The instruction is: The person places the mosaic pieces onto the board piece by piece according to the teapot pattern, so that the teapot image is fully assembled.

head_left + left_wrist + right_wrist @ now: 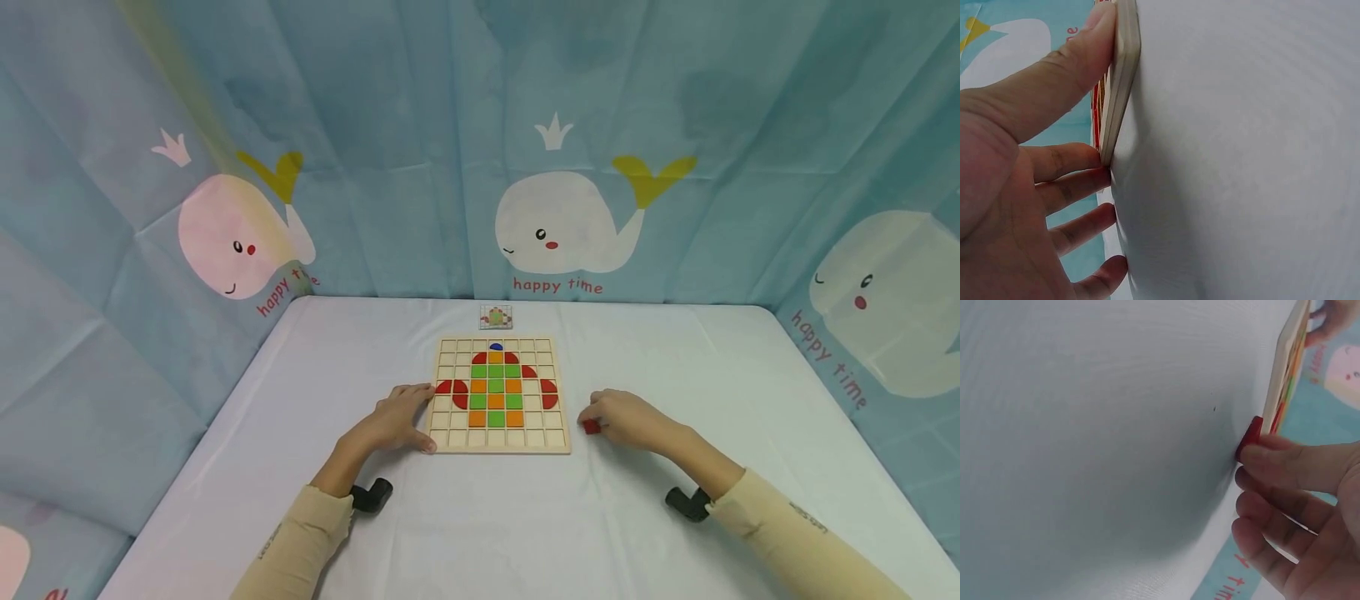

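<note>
A wooden grid board point(547, 433) lies on the table, with orange, green, red and blue tiles set in its squares. My left hand point(394, 418) touches the board's left side, fingers spread and fairly straight; the thumb is at the near corner. The left wrist view shows the thumb and fingertips against the board's edge point(1124, 81). To the right of the board, my right hand point(626, 417) pinches a red tile point(592, 427) between thumb and index finger, close above the cloth. In the right wrist view part of the red tile point(1249, 439) is hidden by the fingertips.
Behind the board lies a small pattern card point(496, 317) showing a similar coloured figure. White cloth point(495, 525) covers the table. A blue whale-print curtain point(420, 167) hangs around the back and sides. Black wrist mounts point(372, 496) sit under both forearms.
</note>
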Demonstrator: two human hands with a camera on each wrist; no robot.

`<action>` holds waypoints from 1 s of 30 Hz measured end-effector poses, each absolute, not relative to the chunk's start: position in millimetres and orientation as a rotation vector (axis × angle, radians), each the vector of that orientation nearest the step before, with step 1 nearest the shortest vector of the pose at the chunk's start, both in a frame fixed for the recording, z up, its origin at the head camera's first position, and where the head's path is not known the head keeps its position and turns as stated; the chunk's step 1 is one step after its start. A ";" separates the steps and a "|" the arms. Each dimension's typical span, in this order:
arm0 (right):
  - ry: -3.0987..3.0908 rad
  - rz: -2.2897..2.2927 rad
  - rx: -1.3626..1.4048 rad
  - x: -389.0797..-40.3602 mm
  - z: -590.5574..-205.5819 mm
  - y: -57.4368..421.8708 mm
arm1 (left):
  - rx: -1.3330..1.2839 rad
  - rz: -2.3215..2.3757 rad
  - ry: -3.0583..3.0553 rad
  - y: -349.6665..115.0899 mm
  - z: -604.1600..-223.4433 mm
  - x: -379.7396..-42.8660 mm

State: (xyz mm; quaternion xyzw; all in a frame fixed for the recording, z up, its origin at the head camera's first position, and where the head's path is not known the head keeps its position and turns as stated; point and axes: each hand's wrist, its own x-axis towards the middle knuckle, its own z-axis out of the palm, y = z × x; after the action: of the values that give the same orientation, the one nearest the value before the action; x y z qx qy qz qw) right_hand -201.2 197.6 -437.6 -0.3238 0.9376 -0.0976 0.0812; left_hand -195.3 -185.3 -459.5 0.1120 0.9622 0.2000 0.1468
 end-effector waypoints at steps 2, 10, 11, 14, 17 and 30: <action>2.811 -0.275 -0.937 -201.7 -438.3 197.4 | 0.326 0.570 2.771 -185.2 -459.5 -195.5; 2.840 -0.235 -0.947 -202.3 -439.4 197.2 | 0.335 0.570 2.773 -185.5 -458.9 -195.5; 2.837 -0.235 -0.958 -202.4 -439.8 197.3 | 0.336 0.569 2.775 -185.5 -458.9 -195.5; 2.829 -0.236 -0.954 -202.7 -440.9 197.4 | 0.338 0.572 2.777 -185.5 -459.2 -195.3; 2.826 -0.241 -0.939 -203.0 -440.8 197.2 | 0.337 0.574 2.775 -185.4 -459.8 -195.1; 2.815 -0.300 -0.928 -209.0 -445.2 199.4 | 0.335 0.577 2.776 -184.5 -458.3 -195.1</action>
State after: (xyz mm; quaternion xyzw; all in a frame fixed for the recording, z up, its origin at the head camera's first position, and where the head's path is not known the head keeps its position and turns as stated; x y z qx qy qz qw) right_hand -209.0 199.4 -445.2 -0.3104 0.9418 -0.1002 0.0814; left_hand -195.1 -184.5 -458.3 0.1162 0.9624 0.1999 0.1427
